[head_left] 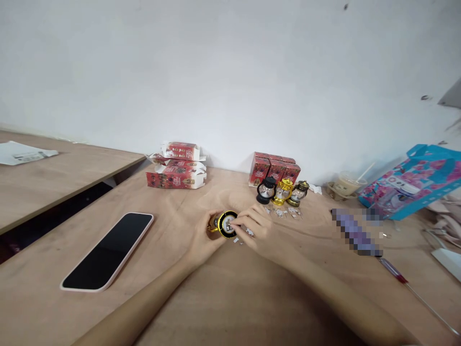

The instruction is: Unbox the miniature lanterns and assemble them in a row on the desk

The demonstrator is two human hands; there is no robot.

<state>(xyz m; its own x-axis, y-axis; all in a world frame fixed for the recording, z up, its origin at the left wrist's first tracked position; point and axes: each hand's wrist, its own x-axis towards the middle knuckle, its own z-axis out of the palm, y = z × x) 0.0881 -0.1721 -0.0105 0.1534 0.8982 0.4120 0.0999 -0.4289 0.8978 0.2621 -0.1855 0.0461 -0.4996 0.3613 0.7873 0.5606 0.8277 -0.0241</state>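
My left hand (pixel 202 242) holds a small gold toy lantern (pixel 224 224) on its side, its round black-rimmed base turned toward me. Fingertips of my right hand (pixel 260 231) touch that base. Tiny pale parts (pixel 238 240) lie on the wooden table (pixel 230 293) just under my right hand. Three more little lanterns stand behind: a black one (pixel 266 190), a gold one (pixel 283 191) and a bronze one (pixel 298 192). Small clear packets (pixel 283 212) lie in front of them.
A black phone in a pink case (pixel 109 250) lies at the left. Opened red boxes (pixel 176 169) and closed red boxes (pixel 274 167) stand by the wall. At the right are a drink cup (pixel 346 184), a blue flowered bag (pixel 414 181) and a red-handled screwdriver (pixel 410 287).
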